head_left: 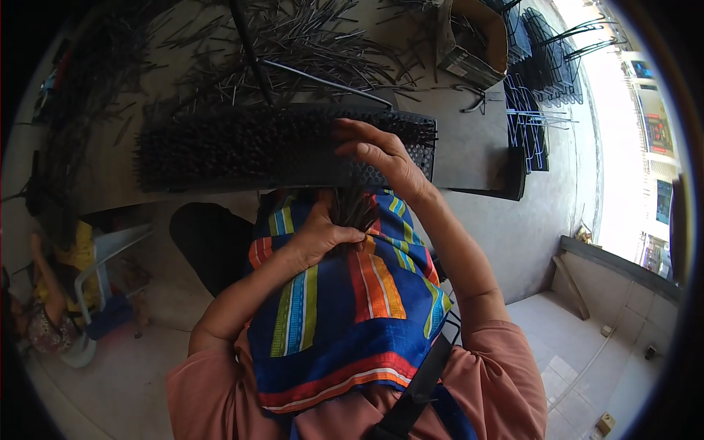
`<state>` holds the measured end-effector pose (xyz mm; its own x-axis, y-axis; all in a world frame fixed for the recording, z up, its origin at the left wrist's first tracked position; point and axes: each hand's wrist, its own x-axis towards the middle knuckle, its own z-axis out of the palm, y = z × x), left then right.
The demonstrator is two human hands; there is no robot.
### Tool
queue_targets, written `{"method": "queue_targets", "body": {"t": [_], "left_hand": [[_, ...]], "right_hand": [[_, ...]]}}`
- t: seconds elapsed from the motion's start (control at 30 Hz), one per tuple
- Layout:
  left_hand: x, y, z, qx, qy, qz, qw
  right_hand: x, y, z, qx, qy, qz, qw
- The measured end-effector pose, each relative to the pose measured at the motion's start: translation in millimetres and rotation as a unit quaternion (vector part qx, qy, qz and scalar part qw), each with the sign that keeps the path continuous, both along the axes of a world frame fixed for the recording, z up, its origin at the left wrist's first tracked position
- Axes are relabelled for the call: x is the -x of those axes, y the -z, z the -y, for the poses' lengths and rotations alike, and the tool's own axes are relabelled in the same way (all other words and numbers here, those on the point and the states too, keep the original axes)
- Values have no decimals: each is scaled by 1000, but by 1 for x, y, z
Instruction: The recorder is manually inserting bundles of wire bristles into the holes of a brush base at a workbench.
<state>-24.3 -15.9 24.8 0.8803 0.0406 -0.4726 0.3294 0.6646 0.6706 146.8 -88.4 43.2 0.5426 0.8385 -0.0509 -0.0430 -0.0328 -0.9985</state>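
Head view: left hand point(320, 238) is wrapped round a bundle point(353, 213) of dark strips, on the near side of the rack point(423, 156). Right hand point(387, 155) is half-curled over the rack's right part; its tips sit in shade, so can't tell if it pinches a strip. Rack is perforated: upright strips packed dense at its left, bare holes showing at right. Box point(471, 71) beyond the rack, to its right: dark strips inside. Loose pile point(315, 59) of strips beyond the rack.
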Motion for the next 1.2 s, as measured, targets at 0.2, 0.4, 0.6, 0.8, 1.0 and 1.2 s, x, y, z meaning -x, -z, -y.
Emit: {"method": "queue_targets", "body": {"t": [0.2, 0.4, 0.6, 0.8, 1.0, 1.2], "left_hand": [[3, 6, -2, 26, -13, 4, 1000], [-4, -3, -13, 33, -90, -33, 995], [-8, 14, -16, 16, -161, -43, 986], [-4, 15, -17, -6, -167, -71, 983], [-1, 26, -13, -55, -182, -75, 979], [3, 26, -11, -78, -197, -56, 976]], "right_hand": [[3, 4, 6, 35, -294, -181, 938], [-2, 14, 16, 62, 51, -152, 985], [35, 20, 24, 132, 4, -85, 988], [42, 24, 25, 134, 32, -155, 978], [51, 29, 27, 197, 46, -15, 979], [47, 29, 27, 161, 20, -126, 979]]}}
